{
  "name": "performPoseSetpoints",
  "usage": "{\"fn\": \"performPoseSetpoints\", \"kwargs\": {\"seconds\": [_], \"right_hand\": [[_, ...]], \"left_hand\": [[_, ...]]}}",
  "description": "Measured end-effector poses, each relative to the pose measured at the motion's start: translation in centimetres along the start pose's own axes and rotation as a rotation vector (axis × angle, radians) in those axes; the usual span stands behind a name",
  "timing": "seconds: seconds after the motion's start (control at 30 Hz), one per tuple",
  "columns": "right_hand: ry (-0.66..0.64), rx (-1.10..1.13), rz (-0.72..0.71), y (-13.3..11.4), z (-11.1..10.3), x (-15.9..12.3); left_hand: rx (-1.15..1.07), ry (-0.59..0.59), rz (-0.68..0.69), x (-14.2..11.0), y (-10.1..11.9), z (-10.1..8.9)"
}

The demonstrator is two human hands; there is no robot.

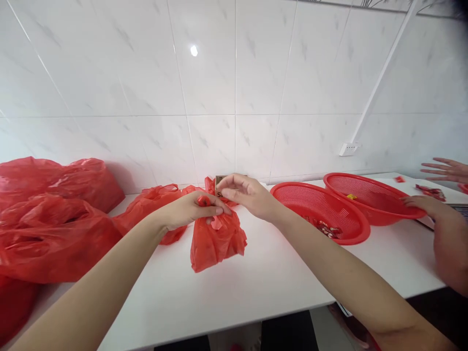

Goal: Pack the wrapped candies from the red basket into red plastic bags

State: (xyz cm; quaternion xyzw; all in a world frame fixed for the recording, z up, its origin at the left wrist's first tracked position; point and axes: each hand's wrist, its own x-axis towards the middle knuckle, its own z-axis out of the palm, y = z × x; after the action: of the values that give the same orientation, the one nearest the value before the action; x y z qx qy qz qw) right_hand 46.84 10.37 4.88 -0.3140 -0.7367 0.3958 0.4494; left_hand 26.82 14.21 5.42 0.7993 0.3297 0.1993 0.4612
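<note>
Evidently light and limp, the small red bag (218, 246) is up in front of the person, over the white worktop (270, 278), with its gathered neck at the top and its body below. The left hand (192, 207) has the neck pinched between thumb and fingers. The right hand (252, 197) is just beside it, fingers curved and parted from the thumb, with nothing seen in their grasp; whether a fingertip brushes the plastic is impossible to tell.

The film looks thin, soft and creased, so it should give way easily and may slide a little under a loose pinch. What lies inside is hidden, though the angular lower corners suggest a modest load. The bunched neck seems the surest hold, since several folds lie together there; a single layer pulled hard from the side could stretch or tear.

Bulky red bags (54, 243) crowd the worktop to the left. To the right stands a red basket (360, 234) with small wrapped packets (327, 229) inside, and just beyond it a second red basket (383, 217), where a co-worker's hand (426, 205) rests at the rim.
</note>
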Motion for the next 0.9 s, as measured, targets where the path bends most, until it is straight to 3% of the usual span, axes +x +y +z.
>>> {"fn": "performPoseSetpoints", "kwargs": {"seconds": [0.1, 0.23, 0.33, 0.43, 0.53, 0.7, 0.83, 0.9], "right_hand": [[0.067, -0.057, 0.115, 2.7, 0.6, 0.8], [-0.01, -0.04, 0.171, 5.4, 1.1, 1.0], [-0.104, 0.029, 0.182, 5.5, 1.0, 0.6], [-0.13, 0.073, 0.134, 5.1, 0.5, 0.4], [-0.069, 0.001, 0.105, 5.4, -1.2, 0.5], [0.136, -0.371, 0.295, 8.9, -5.5, 0.7], [0.227, -0.424, 0.37, 11.8, -6.2, 1.1], [0.244, -0.41, 0.358, 12.0, -5.3, 1.5]], "left_hand": [[0.295, 0.18, 0.088, 0.2, -0.2, 0.8], [0.436, 0.472, 0.165, 0.5, -1.4, 2.1], [0.497, 0.555, 0.246, 0.6, -2.1, 2.6], [0.548, 0.506, 0.296, 0.2, -2.6, 2.4], [0.626, 0.452, 0.207, -0.9, -3.5, 2.1], [0.749, 0.323, 0.123, -4.3, -5.3, 2.9], [0.498, 0.139, 0.122, -5.7, -5.7, 4.0], [0.213, 0.144, 0.071, -5.2, -5.7, 4.1]]}}
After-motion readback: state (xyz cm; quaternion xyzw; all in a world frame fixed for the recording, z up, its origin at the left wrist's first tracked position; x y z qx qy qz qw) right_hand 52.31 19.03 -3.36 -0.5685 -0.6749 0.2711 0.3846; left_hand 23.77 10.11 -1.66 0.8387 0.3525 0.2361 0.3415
